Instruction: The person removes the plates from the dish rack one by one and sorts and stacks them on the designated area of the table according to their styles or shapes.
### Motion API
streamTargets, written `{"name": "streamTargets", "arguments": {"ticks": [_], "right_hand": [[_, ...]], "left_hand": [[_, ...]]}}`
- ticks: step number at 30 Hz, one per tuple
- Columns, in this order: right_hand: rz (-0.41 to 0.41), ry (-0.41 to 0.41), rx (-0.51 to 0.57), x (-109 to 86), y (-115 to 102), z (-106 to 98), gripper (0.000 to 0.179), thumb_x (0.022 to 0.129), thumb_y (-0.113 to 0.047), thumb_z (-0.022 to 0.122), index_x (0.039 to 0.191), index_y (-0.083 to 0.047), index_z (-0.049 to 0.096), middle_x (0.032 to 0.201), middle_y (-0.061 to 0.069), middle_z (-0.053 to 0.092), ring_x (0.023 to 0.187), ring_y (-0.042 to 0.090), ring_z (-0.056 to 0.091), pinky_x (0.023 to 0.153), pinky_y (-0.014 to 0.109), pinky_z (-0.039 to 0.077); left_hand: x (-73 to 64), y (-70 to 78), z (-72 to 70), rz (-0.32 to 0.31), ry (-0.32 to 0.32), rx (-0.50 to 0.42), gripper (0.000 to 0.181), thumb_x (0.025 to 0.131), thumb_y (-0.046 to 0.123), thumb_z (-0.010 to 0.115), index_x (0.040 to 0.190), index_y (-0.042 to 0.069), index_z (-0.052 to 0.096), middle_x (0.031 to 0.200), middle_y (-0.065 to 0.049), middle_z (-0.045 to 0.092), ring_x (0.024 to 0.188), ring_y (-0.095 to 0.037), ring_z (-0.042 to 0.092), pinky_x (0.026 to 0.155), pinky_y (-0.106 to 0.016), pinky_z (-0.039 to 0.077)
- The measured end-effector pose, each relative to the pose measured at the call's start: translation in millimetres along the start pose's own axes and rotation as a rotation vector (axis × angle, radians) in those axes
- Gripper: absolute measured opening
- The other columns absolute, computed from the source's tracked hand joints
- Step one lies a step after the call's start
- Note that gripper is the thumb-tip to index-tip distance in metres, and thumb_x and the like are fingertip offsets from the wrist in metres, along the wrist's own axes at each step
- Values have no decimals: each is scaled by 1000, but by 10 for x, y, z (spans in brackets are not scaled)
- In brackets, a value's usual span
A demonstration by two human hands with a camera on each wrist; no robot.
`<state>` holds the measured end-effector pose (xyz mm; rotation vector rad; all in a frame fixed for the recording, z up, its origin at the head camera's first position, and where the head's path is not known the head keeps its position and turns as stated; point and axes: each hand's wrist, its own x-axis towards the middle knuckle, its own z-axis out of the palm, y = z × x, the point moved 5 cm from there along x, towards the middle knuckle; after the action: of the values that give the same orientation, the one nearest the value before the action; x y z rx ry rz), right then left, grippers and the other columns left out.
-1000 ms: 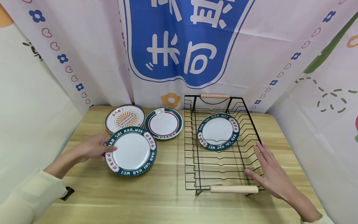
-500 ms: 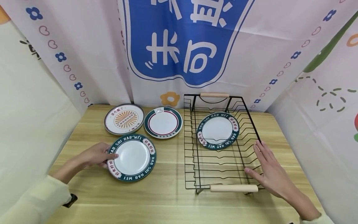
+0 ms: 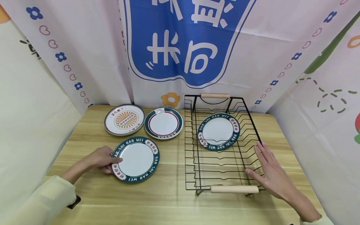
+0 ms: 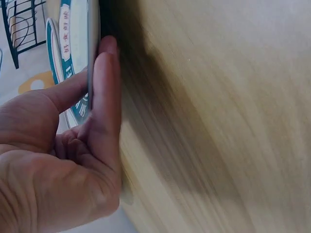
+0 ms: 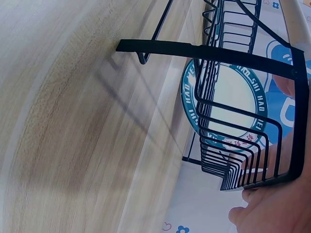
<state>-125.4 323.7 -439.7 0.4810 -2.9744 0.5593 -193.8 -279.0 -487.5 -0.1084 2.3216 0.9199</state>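
Observation:
My left hand point(image 3: 102, 160) pinches the left rim of a white plate with a green lettered border point(image 3: 135, 160), thumb on top and fingers beneath. In the left wrist view the plate's rim point(image 4: 91, 48) runs between thumb and fingers, close over the tabletop. Behind it lie a white plate with an orange sunburst point(image 3: 124, 120) and a green-rimmed plate with a red ring point(image 3: 163, 123). My right hand point(image 3: 271, 175) rests at the right side of a black wire dish rack point(image 3: 222, 171), fingers extended along its rail. A matching green-bordered plate point(image 3: 218, 132) sits tilted inside the rack.
The rack has wooden handles at its front point(image 3: 234, 189) and back point(image 3: 215, 96). Printed white cloth point(image 3: 157, 89) hangs along the back of the wooden table point(image 3: 166, 203), with white cloth walls on both sides.
My left hand has brought the green-bordered plate nearer the table's front, off its overlap with the two plates behind, then slightly right. The right hand and rack have stayed put.

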Motion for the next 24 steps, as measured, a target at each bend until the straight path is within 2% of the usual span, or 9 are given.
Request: {"name": "streamTargets", "arguments": {"ticks": [3, 9, 13, 16, 20, 24], "right_hand": [[3, -3, 5, 5, 0, 3, 98, 98, -46, 71, 168, -2, 17, 177, 18, 9, 164, 31, 0, 126, 65, 16], [9, -3, 7, 10, 4, 0, 99, 98, -46, 71, 168, -3, 17, 177, 16, 7, 164, 34, 1, 122, 72, 20], [17, -1, 9, 7, 9, -8, 98, 98, -46, 71, 168, -2, 17, 178, 14, 6, 164, 35, 2, 122, 71, 20], [20, -1, 8, 4, 13, -16, 98, 98, -46, 71, 168, -2, 18, 177, 15, 7, 164, 33, 1, 122, 71, 20], [19, 4, 5, -2, 10, -22, 98, 98, -46, 71, 167, -1, 19, 177, 16, 9, 164, 33, 2, 124, 69, 20], [6, 2, -4, 3, -5, -12, 97, 99, -46, 70, 167, -1, 19, 177, 15, 8, 164, 33, 2, 129, 57, 12]], "left_hand": [[36, -29, 21, -15, 2, 67, 32, 103, 24, 71, 80, 3, 65, 61, -7, 70, 48, -11, 65, 50, -22, 55], [65, -6, 36, 19, 10, 190, 42, 103, 32, 70, 71, 5, 67, 56, -4, 67, 45, -10, 62, 47, -21, 51], [41, 55, -7, 61, 55, 276, 46, 102, 38, 70, 68, 7, 66, 55, -3, 65, 46, -11, 59, 47, -22, 48], [9, 107, -61, 65, 98, 371, 51, 101, 44, 69, 64, 9, 64, 55, -2, 61, 48, -13, 56, 48, -24, 42], [-57, 246, -169, 56, 162, 482, 53, 102, 48, 65, 64, 11, 62, 57, -1, 57, 52, -16, 51, 51, -29, 36], [-176, 539, -244, 100, 253, 542, 49, 103, 48, 63, 69, 14, 57, 62, -1, 52, 56, -18, 47, 52, -31, 34]]}}
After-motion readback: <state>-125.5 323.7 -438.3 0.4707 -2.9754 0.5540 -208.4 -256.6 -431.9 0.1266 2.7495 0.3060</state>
